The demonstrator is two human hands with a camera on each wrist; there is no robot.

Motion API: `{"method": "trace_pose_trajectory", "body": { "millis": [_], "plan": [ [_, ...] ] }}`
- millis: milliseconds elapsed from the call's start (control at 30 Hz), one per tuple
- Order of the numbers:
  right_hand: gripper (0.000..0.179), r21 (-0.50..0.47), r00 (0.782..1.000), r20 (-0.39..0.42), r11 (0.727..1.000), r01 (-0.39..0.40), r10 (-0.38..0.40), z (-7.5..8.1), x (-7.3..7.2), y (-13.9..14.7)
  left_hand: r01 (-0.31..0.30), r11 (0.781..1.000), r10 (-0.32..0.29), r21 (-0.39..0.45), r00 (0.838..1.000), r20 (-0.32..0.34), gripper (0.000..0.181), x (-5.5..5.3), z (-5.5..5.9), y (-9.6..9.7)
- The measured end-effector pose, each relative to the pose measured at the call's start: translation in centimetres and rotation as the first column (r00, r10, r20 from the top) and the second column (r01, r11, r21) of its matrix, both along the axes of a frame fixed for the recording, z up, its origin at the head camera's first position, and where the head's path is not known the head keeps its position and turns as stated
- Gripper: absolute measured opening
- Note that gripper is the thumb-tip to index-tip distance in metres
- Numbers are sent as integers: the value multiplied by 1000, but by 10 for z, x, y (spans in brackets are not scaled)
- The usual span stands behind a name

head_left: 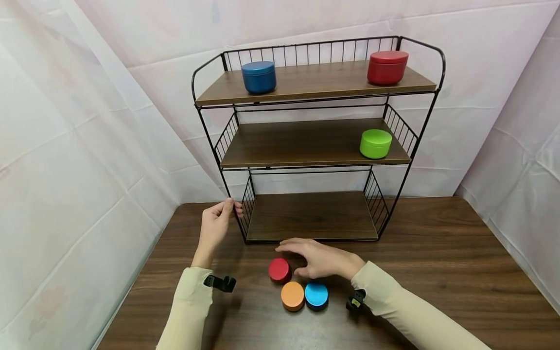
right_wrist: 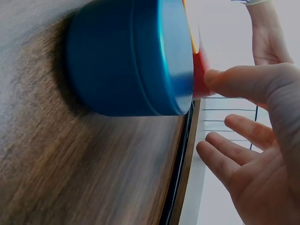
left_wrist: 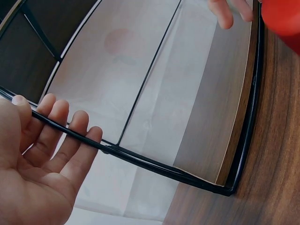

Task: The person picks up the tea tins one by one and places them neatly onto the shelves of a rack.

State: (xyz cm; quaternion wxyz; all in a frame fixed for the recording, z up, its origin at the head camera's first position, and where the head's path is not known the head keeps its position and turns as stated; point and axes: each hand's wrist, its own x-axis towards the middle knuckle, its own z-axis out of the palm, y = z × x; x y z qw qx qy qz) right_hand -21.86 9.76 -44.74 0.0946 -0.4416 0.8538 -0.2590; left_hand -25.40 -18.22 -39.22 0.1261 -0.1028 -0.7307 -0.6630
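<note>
The left hand (head_left: pixel 217 218) holds the left front post of a black wire shelf rack (head_left: pixel 317 164); in the left wrist view its fingers (left_wrist: pixel 61 136) curl about the thin black rod. My right hand (head_left: pixel 321 257) hovers over the table with fingers and thumb spread, just right of a small red round tin (head_left: pixel 279 270). In the right wrist view the thumb looks close to that red tin (right_wrist: pixel 200 75), but contact cannot be made out. Nearer the front, an orange tin (head_left: pixel 292 296) and a light blue tin (head_left: pixel 316 295) stand side by side.
On the top shelf a dark blue tin (head_left: pixel 258 77) stands at the left and a larger red tin (head_left: pixel 388 67) at the right. A green tin (head_left: pixel 376 144) sits at the middle shelf's right end. Pale cloth (head_left: pixel 109 112) hangs behind the wooden table (head_left: pixel 437 262).
</note>
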Motion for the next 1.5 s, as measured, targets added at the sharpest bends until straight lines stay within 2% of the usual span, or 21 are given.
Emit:
{"method": "trace_pose_trajectory", "body": {
  "millis": [267,533,800,967,1133,1500],
  "plan": [
    [70,17,997,-13,997,-78,79,4,-3,-9,8,1000,-8,3,1000,-5,36,-2,0,0],
    [57,63,992,-14,991,-122,123,3,-4,-15,17,1000,-17,9,1000,-9,35,-2,2,1],
    [53,88,986,-12,983,-162,164,1,-4,-19,14,1000,-14,0,1000,-14,34,-3,1,0],
    [56,107,985,16,979,-172,172,-2,-5,-22,12,1000,-12,2,1000,-13,35,-3,0,0],
    [59,101,981,1,976,-192,192,-8,-7,-26,22,1000,-22,6,1000,-2,36,-2,0,0],
    [49,98,985,5,981,-170,170,-14,-9,-32,19,1000,-19,9,1000,17,41,1,2,0]
  ]
}}
